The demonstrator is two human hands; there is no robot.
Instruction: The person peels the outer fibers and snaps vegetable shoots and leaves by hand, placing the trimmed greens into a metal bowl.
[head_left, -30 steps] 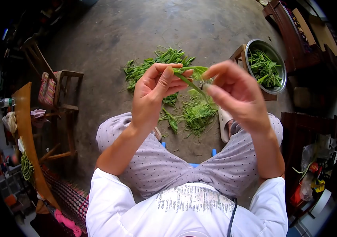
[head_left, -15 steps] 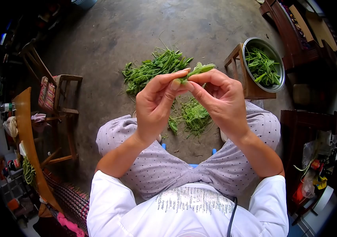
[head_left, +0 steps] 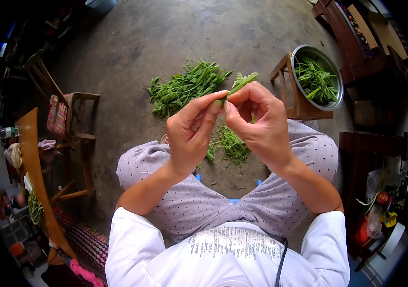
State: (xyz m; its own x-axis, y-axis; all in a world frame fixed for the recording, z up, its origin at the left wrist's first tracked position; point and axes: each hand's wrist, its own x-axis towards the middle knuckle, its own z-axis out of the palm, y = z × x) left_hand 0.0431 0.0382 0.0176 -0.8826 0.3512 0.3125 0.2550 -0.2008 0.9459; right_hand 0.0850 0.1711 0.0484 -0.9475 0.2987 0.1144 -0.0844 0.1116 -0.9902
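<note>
In front of my knees, a leafy green vine shoot (head_left: 243,82) is held up, its pale leafy end pointing up and to the right. My left hand (head_left: 189,136) pinches the shoot's lower tip between thumb and forefinger. Close against it, my right hand (head_left: 261,129) grips the stem with thumb and curled fingers, covering part of it. Beyond my hands, a heap of green shoots (head_left: 180,93) lies on the floor. A smaller pile of thin stringy trimmings (head_left: 235,146) is partly hidden below my right hand.
To the right, a metal basin (head_left: 340,91) of green shoots stands on a wooden stool (head_left: 304,113). A wooden chair (head_left: 82,96) is at left, near a wooden board edge (head_left: 32,138). Dark furniture (head_left: 345,43) lines the right side.
Both hands still hold the shoot. My right thumb has turned more upright and the shoot's leafy end has tilted up a little. My left fingertips have shifted slightly.
</note>
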